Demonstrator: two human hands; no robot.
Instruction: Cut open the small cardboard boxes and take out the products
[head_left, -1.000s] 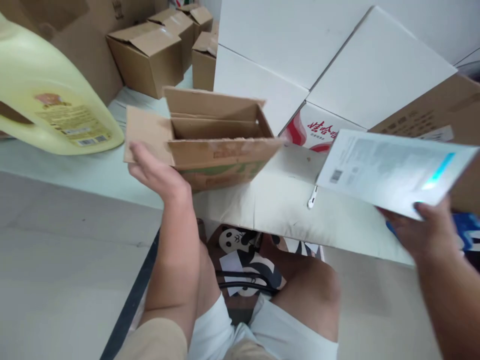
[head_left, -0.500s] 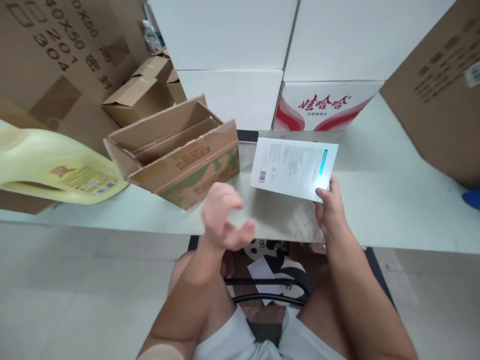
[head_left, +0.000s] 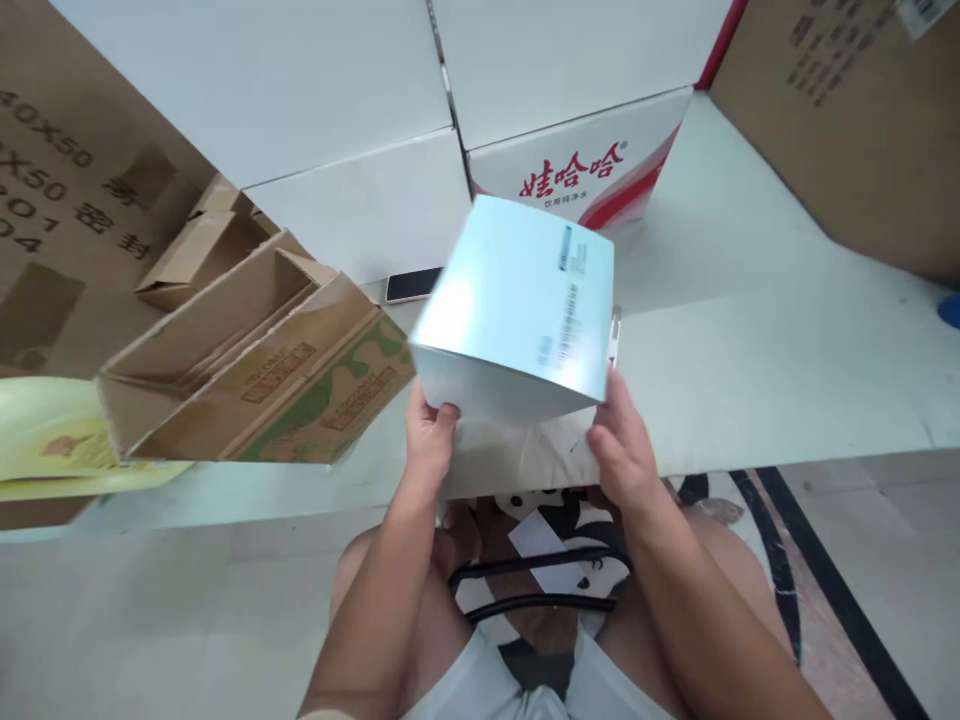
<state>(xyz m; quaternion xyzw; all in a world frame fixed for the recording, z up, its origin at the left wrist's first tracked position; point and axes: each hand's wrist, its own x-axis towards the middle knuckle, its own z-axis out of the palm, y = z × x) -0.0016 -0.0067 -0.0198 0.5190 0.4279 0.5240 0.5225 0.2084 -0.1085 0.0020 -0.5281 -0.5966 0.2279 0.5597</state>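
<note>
A pale blue box (head_left: 517, 300) is held above a table (head_left: 750, 350), gripped near its left front corner by the left hand (head_left: 431, 435), while the right hand (head_left: 622, 440) is set at the opposite near corner, its closure hard to tell. At left, a cardboard carton (head_left: 330, 390) is seen open-topped, its floor hidden, and a yellow bottle (head_left: 67, 430) is partly covered by it. The box is tilted, printed face up, its print ranged along the right side; which axis is longer cannot be told.
</note>
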